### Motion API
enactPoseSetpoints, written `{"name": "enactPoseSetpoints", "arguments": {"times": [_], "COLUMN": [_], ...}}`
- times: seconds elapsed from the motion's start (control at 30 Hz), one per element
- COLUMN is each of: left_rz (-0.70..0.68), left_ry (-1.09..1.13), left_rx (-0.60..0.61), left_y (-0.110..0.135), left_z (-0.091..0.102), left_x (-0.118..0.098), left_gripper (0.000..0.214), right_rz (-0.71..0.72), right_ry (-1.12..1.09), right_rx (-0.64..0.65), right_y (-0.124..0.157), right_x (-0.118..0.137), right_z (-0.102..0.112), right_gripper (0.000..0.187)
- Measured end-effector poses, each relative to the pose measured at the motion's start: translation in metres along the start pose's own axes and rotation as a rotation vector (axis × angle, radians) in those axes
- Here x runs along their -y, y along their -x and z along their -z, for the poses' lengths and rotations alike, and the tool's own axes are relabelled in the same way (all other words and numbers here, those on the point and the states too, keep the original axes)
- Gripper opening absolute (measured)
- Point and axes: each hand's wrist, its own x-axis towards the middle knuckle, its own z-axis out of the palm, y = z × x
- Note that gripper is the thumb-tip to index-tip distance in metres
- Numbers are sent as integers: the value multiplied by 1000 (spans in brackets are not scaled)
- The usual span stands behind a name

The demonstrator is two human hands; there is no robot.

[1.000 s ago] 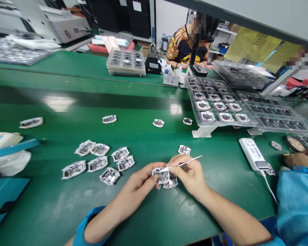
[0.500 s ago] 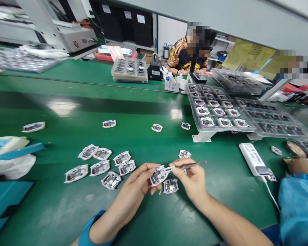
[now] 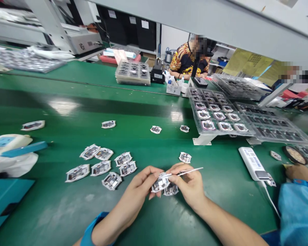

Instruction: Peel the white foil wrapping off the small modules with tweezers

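Observation:
Between the thumb and fingers of my left hand (image 3: pixel 141 186) is a small white-framed electronic module (image 3: pixel 159 183), tilted toward me. My right hand (image 3: pixel 188 182) is closed on a pair of tweezers (image 3: pixel 190 171), whose tips reach the module's upper edge. Whether the tips pinch a part there is too small to tell. Just below my right fingers lies another module (image 3: pixel 171 189), partly covered by the held one. A further module (image 3: pixel 185 157) rests on the green bench beyond my right hand. To the left, several similar modules (image 3: pixel 112 180) lie in a loose group.
A clear tray (image 3: pixel 222 131) of modules stands on a raised bracket at right. Near it lies a white power strip (image 3: pixel 253 164) with a cable. At left are a teal box (image 3: pixel 7 205) and a white device (image 3: pixel 10 141). A co-worker's blue sleeve (image 3: pixel 297 208) is at far right.
My right hand has shifted slightly left, and the tweezers lie at a changed angle over the module. The held module has come down a little, now overlapping the one beneath it.

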Motion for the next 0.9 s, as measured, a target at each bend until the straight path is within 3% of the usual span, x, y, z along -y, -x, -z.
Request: {"name": "enactPoseSetpoints", "arguments": {"times": [0.17,0.3,0.43,0.7,0.83,0.9], "left_rz": [63,92,97,86,105,117], "left_ry": [-30,-61,-81,-91,-79,-72], "left_rx": [-9,-3,14,27,38,32], "left_y": [0,1,0,0,-1,-1], "left_z": [4,5,4,4,4,3], "left_x": [-1,-2,-2,-1,-2,-2], "left_gripper": [31,30,27,26,28,29], "right_rz": [386,425,332,-15,-169,-174], "right_ry": [232,300,250,58,20,6], "right_rx": [118,159,139,33,-8,6], "right_y": [-3,-6,-5,-1,-2,-2], "right_x": [13,16,11,5,3,4], "right_z": [3,4,4,4,3,3], "right_gripper": [18,15,12,4,12,14]}}
